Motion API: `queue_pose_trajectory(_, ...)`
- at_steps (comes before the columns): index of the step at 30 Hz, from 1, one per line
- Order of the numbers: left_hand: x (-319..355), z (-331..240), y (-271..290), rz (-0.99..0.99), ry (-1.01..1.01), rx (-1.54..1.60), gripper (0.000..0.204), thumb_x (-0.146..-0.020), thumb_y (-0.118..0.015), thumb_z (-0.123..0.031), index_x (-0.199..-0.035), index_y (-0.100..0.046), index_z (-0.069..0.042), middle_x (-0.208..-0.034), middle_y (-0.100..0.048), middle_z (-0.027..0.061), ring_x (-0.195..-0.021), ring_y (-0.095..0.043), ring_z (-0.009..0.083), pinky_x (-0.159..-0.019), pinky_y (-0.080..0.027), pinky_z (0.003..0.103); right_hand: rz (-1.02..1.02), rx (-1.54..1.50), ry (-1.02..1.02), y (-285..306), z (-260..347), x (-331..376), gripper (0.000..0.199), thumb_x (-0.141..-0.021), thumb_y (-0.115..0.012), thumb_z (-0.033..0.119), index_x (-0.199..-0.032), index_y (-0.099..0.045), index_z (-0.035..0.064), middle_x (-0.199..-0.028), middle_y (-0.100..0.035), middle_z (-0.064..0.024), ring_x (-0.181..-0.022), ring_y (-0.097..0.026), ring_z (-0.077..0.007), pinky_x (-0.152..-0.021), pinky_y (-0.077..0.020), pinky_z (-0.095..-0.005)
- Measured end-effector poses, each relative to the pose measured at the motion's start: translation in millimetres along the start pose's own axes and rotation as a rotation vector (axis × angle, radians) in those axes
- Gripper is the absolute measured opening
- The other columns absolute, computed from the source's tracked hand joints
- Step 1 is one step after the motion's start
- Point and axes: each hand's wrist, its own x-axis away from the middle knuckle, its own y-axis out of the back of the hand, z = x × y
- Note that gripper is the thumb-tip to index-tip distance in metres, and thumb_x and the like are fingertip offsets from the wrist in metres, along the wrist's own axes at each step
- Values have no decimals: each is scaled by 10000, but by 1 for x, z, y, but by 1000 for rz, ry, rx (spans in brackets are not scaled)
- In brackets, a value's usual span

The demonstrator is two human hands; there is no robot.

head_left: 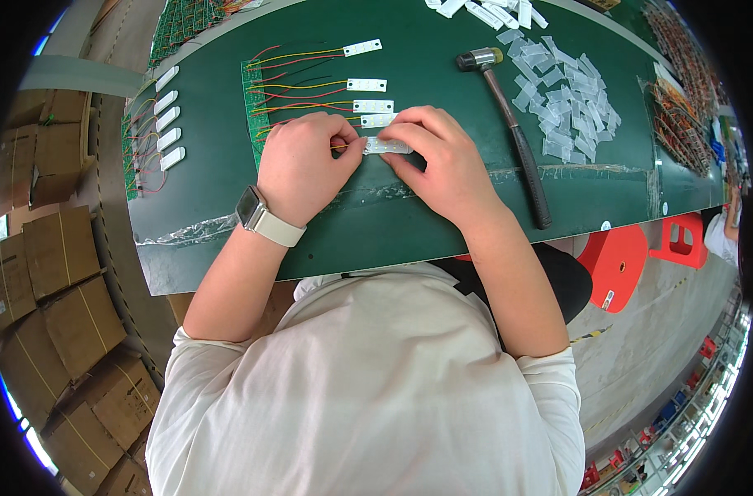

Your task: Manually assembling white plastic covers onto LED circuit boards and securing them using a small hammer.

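Close in front of me on the green table, both my hands are closed on a small white LED board with a clear plastic cover. My left hand pinches its left end, where thin wires run in. Fingers of my right hand grip it from the right and above. Just beyond, several white LED boards lie in a column, joined by red, yellow and black wires to a green circuit board strip. My left hand partly hides the strip's near end.
A mallet lies right of my hands, beside a heap of clear plastic pieces. White casings sit at the far edge. Wired white units line the left edge. Wired boards are piled right; cardboard boxes and a red stool stand off the table.
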Motion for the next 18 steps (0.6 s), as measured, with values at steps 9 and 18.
queue_pose_trajectory(9, 0, 1, -1, -35, -91, -197, 116, -874, -813, -164, -889, -765, -59, -871, -757, 75, -801, -741, 243, -712, -584, 375, -45, 44, 86, -5, 0, -1, 149, -811, -838, 67, -932, -752, 84, -1019, -688, -15, -959, -654, -243, -832, -575, -384)
queue_pose_trajectory(18, 3, 1, 5, -109, -179, -119, 114, -828, -829, -127, -922, -770, -100, -904, -731, 36, -891, -688, 258, -834, -542, 411, -38, 163, 145, -4, 3, 3, 116, -802, -823, 111, -909, -778, 108, -1013, -711, -2, -985, -674, -221, -796, -558, -373)
